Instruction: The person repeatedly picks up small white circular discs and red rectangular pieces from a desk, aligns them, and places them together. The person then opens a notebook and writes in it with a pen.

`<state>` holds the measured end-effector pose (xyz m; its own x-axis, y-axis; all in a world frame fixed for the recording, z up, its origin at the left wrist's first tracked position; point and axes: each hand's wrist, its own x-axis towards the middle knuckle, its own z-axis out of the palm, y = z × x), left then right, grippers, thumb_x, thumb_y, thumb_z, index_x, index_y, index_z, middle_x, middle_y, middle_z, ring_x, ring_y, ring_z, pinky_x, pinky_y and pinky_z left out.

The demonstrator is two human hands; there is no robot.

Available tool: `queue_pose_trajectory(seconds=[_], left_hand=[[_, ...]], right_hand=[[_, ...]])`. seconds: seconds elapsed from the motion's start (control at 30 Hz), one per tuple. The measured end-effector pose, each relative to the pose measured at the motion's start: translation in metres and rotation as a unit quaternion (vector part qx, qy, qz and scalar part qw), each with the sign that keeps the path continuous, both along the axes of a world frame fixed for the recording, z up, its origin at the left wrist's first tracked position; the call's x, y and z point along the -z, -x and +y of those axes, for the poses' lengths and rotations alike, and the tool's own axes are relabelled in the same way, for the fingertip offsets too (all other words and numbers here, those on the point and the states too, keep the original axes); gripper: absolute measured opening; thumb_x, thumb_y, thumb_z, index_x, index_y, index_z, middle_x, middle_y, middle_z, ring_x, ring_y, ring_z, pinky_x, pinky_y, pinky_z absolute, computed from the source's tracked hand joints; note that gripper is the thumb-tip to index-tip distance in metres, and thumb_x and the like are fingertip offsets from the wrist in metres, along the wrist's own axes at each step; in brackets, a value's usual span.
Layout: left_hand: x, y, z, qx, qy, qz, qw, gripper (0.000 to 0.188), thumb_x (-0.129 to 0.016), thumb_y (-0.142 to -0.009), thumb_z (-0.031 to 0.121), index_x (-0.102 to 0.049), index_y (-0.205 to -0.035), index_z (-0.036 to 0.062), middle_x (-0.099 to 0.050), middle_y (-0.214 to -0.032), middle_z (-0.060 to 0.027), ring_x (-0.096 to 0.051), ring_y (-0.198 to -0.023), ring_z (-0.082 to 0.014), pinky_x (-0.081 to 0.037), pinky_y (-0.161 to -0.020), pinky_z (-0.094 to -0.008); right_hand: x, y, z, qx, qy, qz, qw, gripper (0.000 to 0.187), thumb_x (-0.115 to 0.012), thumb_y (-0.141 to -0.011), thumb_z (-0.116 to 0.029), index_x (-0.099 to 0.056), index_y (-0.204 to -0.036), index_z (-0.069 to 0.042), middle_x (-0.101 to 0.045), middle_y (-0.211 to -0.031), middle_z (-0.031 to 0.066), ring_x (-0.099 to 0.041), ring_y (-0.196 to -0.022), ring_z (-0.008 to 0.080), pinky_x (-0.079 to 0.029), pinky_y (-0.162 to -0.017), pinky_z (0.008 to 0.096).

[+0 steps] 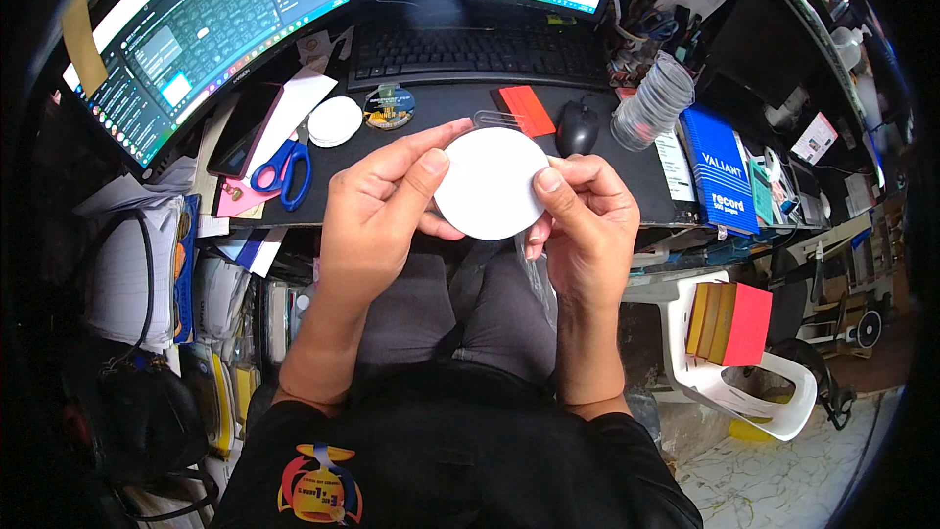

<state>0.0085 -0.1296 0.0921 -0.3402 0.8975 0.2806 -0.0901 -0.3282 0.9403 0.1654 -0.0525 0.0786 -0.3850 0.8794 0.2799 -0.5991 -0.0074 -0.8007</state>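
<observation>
Both hands hold up a plain white round disc (490, 183) over the front edge of the desk. The thumb of my left hand (392, 196) presses on its left rim, fingers behind. On the opposite rim, my right hand (587, 211) pinches it between thumb and fingers. A clear plastic strip (537, 279) hangs below the disc by my right hand. More white round discs (335, 121) lie on the desk to the left, beside a dark printed disc (390, 108). Blue-handled scissors (282, 173) rest near the desk's left edge.
A black mouse (578, 125) and a red card-like piece (524, 110) lie beyond my hands. Right of them are a stack of clear round pieces (653, 103) and a blue record book (720, 171). A keyboard (475, 54) sits under the monitors. Red-covered books (739, 323) stand on a white chair.
</observation>
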Motion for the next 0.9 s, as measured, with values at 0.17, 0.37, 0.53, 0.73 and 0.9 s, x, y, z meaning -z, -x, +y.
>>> queue_pose_trajectory(seconds=[0.17,0.37,0.53,0.73,0.9], left_hand=[[-0.001,0.0015,-0.0018,0.001,0.01,0.01,1.0,0.033,-0.051,-0.099,0.014,-0.057,-0.125,-0.0047,-0.067,-0.107,-0.0125,-0.067,-0.084,-0.0127,-0.058,-0.06,-0.0203],[0.0002,0.001,-0.002,-0.009,0.001,0.007,1.0,0.033,-0.051,-0.099,0.014,-0.057,-0.126,-0.0044,-0.066,-0.108,-0.013,-0.067,-0.083,-0.0127,-0.057,-0.06,-0.0198],[0.0014,0.0026,-0.0024,-0.007,0.002,0.021,1.0,0.032,-0.051,-0.099,0.014,-0.058,-0.125,-0.0043,-0.066,-0.109,-0.0134,-0.067,-0.084,-0.0126,-0.057,-0.06,-0.0197],[0.0023,0.0007,-0.0019,-0.006,-0.002,0.028,1.0,0.032,-0.051,-0.099,0.014,-0.058,-0.125,-0.0031,-0.066,-0.111,-0.0126,-0.067,-0.086,-0.0125,-0.057,-0.061,-0.0194],[0.0037,-0.0063,-0.0047,-0.007,-0.007,0.07,0.998,0.03,-0.052,-0.099,0.013,-0.06,-0.124,-0.0024,-0.067,-0.109,-0.0121,-0.066,-0.084,-0.0111,-0.056,-0.063,-0.0194]], right_hand=[[-0.0004,0.0007,-0.0008,0.001,-0.009,-0.009,1.0,0.014,-0.07,-0.085,-0.001,-0.062,-0.095,0.005,-0.066,-0.079,0.0115,-0.059,-0.053,0.0099,-0.049,-0.041,0.0217],[-0.0009,0.0005,-0.0035,0.006,-0.009,-0.01,1.0,0.014,-0.069,-0.085,-0.001,-0.062,-0.095,0.005,-0.066,-0.079,0.0114,-0.059,-0.053,0.0096,-0.05,-0.043,0.0212],[0.0,0.0009,-0.0032,0.009,-0.019,-0.012,1.0,0.013,-0.069,-0.085,-0.001,-0.063,-0.094,0.005,-0.066,-0.079,0.0111,-0.059,-0.053,0.0093,-0.049,-0.042,0.0211],[0.0002,0.0018,-0.0033,0.037,-0.03,-0.017,0.999,0.008,-0.069,-0.085,-0.001,-0.063,-0.089,0.003,-0.065,-0.079,0.0093,-0.057,-0.052,0.0078,-0.045,-0.042,0.0193],[0.0009,0.0056,-0.0022,0.109,-0.071,-0.096,0.987,0.02,-0.076,-0.081,-0.005,-0.057,-0.081,-0.003,-0.061,-0.076,0.0027,-0.056,-0.059,0.005,-0.044,-0.05,0.0178]])
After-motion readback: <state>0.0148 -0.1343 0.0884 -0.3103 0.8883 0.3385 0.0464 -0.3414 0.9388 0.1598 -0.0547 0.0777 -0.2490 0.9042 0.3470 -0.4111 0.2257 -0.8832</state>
